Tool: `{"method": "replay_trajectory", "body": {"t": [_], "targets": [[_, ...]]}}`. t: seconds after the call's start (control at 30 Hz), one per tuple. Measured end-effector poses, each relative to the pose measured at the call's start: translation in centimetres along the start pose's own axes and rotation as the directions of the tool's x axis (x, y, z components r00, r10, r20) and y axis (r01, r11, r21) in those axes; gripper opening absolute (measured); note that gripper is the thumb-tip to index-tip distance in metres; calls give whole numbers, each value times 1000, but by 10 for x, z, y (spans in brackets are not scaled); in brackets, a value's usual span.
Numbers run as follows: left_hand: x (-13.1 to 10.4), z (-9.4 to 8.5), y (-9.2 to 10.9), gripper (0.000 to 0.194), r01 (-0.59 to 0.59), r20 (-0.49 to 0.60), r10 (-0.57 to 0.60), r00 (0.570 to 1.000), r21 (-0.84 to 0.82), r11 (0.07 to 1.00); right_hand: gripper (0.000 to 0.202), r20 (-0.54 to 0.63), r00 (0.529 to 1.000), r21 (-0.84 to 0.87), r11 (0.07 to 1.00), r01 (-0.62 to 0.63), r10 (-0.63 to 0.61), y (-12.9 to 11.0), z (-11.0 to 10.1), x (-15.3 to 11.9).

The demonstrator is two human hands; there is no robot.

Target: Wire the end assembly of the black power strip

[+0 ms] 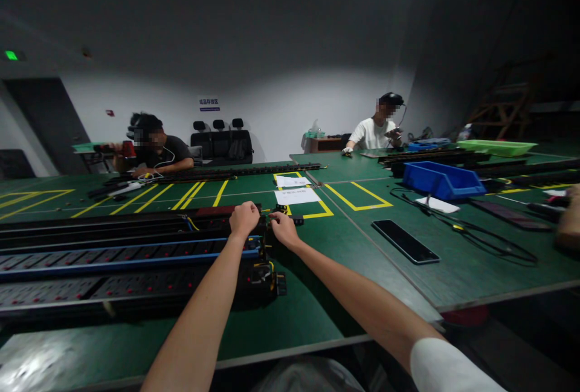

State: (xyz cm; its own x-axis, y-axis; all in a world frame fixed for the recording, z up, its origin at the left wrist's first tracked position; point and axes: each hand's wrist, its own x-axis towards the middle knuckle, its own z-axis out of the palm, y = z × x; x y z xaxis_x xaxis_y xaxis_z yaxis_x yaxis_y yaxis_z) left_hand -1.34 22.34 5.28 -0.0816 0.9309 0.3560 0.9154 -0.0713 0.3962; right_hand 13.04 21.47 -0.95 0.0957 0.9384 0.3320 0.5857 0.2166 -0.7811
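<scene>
Several long power strips (149, 254) with rows of red dots lie side by side on the green table, their wired ends towards the middle. Over the end of one of the farther strips is my left hand (244, 218), its fingers closed; what they grip is hidden. My right hand (284, 229) is just to the right, thumb and fingers pinched together at the strip's end, where small yellow and green wires (266, 213) show. Whatever sits in that pinch is too small to name. Nearer to me, another strip ends in a black connector (281, 284) with a yellow wire.
Right of my hands lie a black phone (405, 241), a coiled black cable (493, 244) and a blue bin (441, 179). White papers (296, 196) lie beyond. Across the table sit two people, one at left (170, 150), one at right (367, 133). A hand shows at the right edge.
</scene>
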Motion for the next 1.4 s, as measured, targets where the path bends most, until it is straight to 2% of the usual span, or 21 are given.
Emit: {"method": "replay_trajectory", "body": {"t": [1.4], "targets": [[-1,-1,1,24,-10,-14,10,1000,9,1000,34,2,1000,8,1000,-3,3,-3,-1,-1]]}}
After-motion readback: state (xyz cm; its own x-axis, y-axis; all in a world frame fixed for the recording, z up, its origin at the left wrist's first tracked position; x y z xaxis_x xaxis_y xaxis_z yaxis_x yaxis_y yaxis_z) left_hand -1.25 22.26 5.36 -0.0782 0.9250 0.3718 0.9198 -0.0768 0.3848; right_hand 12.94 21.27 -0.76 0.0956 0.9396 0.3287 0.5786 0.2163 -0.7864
